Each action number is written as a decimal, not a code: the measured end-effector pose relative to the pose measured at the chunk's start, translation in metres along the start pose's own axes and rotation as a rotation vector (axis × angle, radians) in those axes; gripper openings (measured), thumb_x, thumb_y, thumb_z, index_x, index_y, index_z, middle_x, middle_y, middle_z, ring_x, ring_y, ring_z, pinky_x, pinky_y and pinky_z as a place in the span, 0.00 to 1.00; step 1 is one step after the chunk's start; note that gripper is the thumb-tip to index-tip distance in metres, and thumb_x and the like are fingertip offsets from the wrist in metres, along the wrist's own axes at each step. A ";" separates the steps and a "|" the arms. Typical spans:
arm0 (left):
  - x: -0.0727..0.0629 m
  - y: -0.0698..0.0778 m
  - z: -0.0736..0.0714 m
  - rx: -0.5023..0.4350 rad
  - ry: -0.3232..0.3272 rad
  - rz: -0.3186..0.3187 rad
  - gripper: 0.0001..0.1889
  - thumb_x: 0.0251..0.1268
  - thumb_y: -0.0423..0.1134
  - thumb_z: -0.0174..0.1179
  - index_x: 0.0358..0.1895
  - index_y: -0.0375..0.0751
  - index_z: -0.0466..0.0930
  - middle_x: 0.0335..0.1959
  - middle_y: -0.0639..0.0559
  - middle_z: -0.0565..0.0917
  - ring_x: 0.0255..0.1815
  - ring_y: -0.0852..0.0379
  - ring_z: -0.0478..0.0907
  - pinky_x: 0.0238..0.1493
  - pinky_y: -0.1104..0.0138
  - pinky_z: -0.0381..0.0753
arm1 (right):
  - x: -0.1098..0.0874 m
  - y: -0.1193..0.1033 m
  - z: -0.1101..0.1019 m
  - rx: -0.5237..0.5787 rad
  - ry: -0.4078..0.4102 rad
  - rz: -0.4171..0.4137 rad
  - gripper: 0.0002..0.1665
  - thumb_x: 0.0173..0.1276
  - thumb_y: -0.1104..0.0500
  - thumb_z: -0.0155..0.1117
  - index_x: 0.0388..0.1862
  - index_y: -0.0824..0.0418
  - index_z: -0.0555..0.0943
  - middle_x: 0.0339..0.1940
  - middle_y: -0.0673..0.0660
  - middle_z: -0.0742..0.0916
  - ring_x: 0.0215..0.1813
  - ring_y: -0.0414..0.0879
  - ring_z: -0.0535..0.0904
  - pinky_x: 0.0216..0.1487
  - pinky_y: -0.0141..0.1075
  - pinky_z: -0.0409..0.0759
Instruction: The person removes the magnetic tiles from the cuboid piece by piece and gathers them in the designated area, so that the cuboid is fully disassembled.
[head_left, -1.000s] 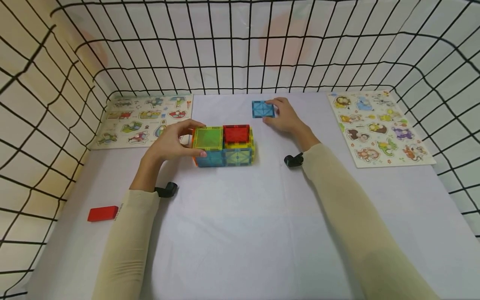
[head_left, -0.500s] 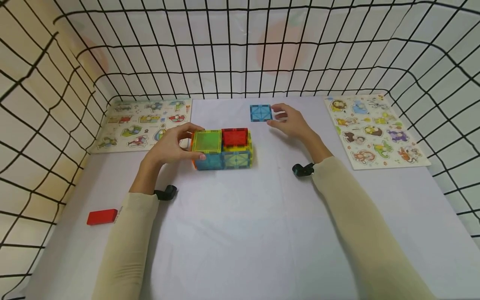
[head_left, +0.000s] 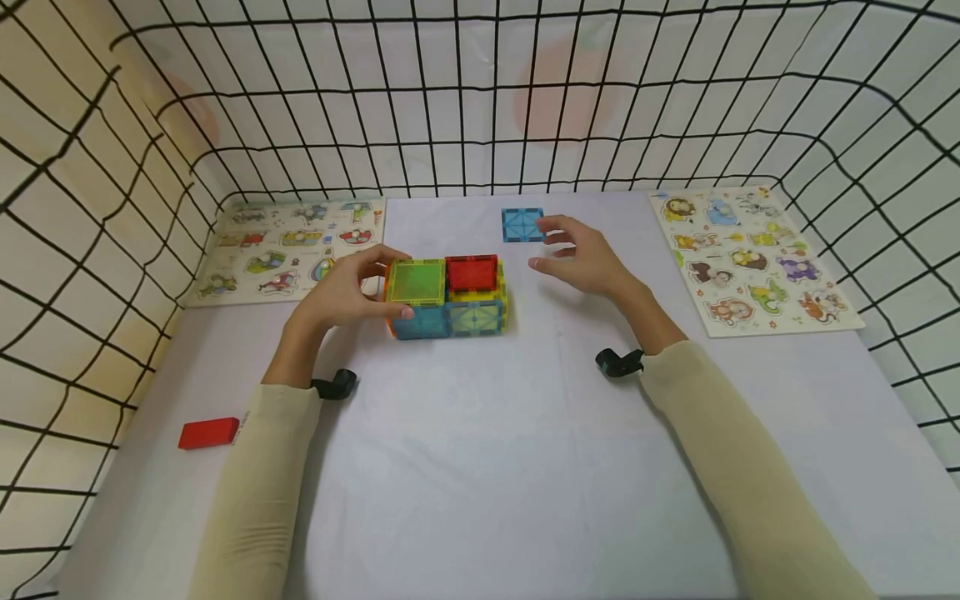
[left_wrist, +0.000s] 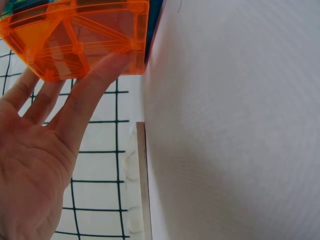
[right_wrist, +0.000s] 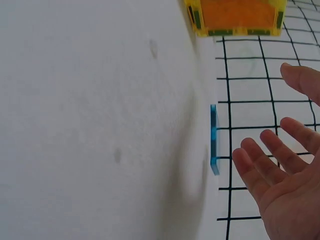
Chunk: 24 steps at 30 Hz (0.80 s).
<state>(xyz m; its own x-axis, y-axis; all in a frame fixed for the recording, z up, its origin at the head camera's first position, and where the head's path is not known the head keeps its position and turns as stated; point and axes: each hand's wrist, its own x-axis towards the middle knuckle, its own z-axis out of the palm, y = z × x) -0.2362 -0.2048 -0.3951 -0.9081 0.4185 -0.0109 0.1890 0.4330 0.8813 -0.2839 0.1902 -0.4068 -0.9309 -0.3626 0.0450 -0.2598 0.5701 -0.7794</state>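
Observation:
A box of see-through magnetic tiles (head_left: 476, 319) stands on the white table, with blue and yellow sides and a green tile (head_left: 416, 282) on its top left. On its top right lies a red piece (head_left: 472, 272). My left hand (head_left: 341, 287) grips the box's left end, thumb at the front and fingers at the back. The left wrist view shows that end as an orange tile (left_wrist: 100, 37). A flat blue magnetic tile (head_left: 521, 225) lies behind the box. My right hand (head_left: 588, 258) hovers beside this tile, fingers spread and holding nothing.
A red block (head_left: 208, 433) lies by the left sleeve. Picture puzzle boards lie at the back left (head_left: 288, 250) and at the right (head_left: 753, 262). Black wire mesh (head_left: 457, 117) borders the table at the back and both sides.
My right hand has let go of the blue tile and drawn back slightly toward me and to the right. The left hand keeps its grip on the box.

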 end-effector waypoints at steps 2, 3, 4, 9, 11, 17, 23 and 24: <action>0.000 0.000 0.000 -0.002 0.001 0.000 0.35 0.48 0.43 0.82 0.62 0.53 0.79 0.60 0.56 0.80 0.64 0.48 0.74 0.50 0.58 0.87 | -0.005 -0.004 0.002 0.015 -0.013 -0.013 0.42 0.68 0.46 0.73 0.75 0.57 0.68 0.75 0.58 0.75 0.72 0.54 0.74 0.72 0.51 0.75; 0.000 -0.001 0.001 -0.003 0.001 0.001 0.35 0.48 0.42 0.82 0.62 0.52 0.78 0.60 0.56 0.80 0.64 0.48 0.74 0.50 0.58 0.87 | -0.008 -0.006 0.003 0.020 -0.022 -0.016 0.42 0.68 0.45 0.73 0.75 0.57 0.68 0.75 0.57 0.75 0.72 0.54 0.74 0.72 0.51 0.75; 0.000 -0.001 0.001 -0.001 0.001 0.001 0.35 0.48 0.42 0.82 0.62 0.52 0.78 0.61 0.56 0.80 0.64 0.48 0.74 0.50 0.58 0.87 | -0.010 -0.008 0.003 0.025 -0.032 -0.017 0.42 0.68 0.45 0.73 0.75 0.56 0.68 0.75 0.57 0.75 0.73 0.54 0.74 0.72 0.52 0.75; 0.002 -0.004 0.001 0.007 -0.001 -0.003 0.35 0.49 0.40 0.82 0.63 0.51 0.77 0.60 0.55 0.80 0.63 0.48 0.74 0.51 0.56 0.86 | -0.021 -0.016 0.007 0.055 -0.071 -0.034 0.42 0.68 0.46 0.73 0.75 0.55 0.68 0.76 0.57 0.74 0.73 0.55 0.73 0.73 0.53 0.75; 0.003 -0.004 0.001 0.009 0.000 -0.009 0.36 0.49 0.39 0.81 0.64 0.50 0.77 0.61 0.55 0.80 0.63 0.48 0.74 0.52 0.54 0.86 | -0.024 -0.019 0.008 0.063 -0.080 -0.047 0.42 0.67 0.46 0.73 0.76 0.55 0.67 0.76 0.57 0.74 0.74 0.55 0.73 0.73 0.54 0.74; -0.001 0.008 0.001 -0.002 -0.007 -0.028 0.35 0.50 0.36 0.80 0.65 0.44 0.76 0.62 0.51 0.79 0.63 0.46 0.73 0.55 0.51 0.85 | -0.030 -0.025 0.012 0.075 -0.093 -0.085 0.43 0.67 0.49 0.74 0.76 0.54 0.68 0.76 0.57 0.74 0.73 0.55 0.73 0.73 0.54 0.74; -0.008 0.024 0.002 -0.013 -0.014 -0.022 0.35 0.51 0.36 0.79 0.65 0.42 0.76 0.62 0.49 0.79 0.63 0.45 0.74 0.56 0.50 0.85 | -0.033 -0.027 0.016 0.099 -0.103 -0.103 0.42 0.66 0.50 0.75 0.76 0.53 0.68 0.76 0.57 0.74 0.73 0.53 0.74 0.72 0.54 0.75; -0.008 0.025 0.002 -0.012 -0.014 -0.023 0.35 0.51 0.37 0.79 0.65 0.42 0.76 0.62 0.49 0.79 0.63 0.45 0.74 0.56 0.51 0.85 | -0.033 -0.026 0.017 0.101 -0.105 -0.104 0.42 0.66 0.50 0.75 0.76 0.53 0.68 0.76 0.57 0.74 0.73 0.53 0.74 0.72 0.54 0.75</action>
<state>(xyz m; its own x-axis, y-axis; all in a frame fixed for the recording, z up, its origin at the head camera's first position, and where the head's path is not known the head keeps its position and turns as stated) -0.2236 -0.1960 -0.3742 -0.9068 0.4198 -0.0374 0.1639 0.4331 0.8863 -0.2417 0.1747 -0.3983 -0.8672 -0.4935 0.0670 -0.3208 0.4508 -0.8330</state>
